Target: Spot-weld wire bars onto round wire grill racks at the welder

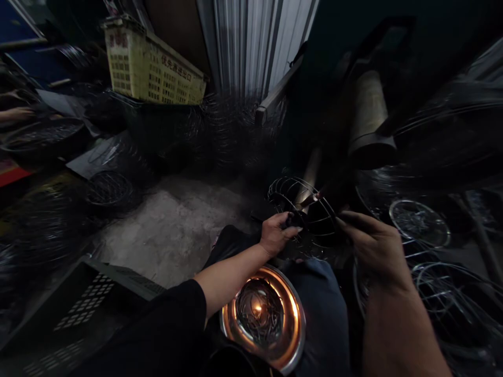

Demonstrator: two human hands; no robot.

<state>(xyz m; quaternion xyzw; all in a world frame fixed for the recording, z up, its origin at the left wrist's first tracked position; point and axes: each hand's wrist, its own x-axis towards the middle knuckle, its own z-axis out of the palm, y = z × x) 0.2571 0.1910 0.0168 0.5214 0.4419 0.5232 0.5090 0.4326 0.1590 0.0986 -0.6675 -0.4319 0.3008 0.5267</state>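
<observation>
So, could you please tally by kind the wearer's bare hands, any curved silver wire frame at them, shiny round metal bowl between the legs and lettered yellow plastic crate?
Left hand and right hand: 2
Wire frame: 1
Metal bowl: 1
Yellow crate: 1
Total: 5

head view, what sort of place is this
Probably a wire-goods workshop, judging by the curved wire frame, the shiny bowl of thin metal pieces and the looped wire on the right.

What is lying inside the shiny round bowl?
Inside the bowl lies a tangled heap of thin, dark wire-like pieces. Where they cover the bottom, nothing beneath can be seen.
</observation>
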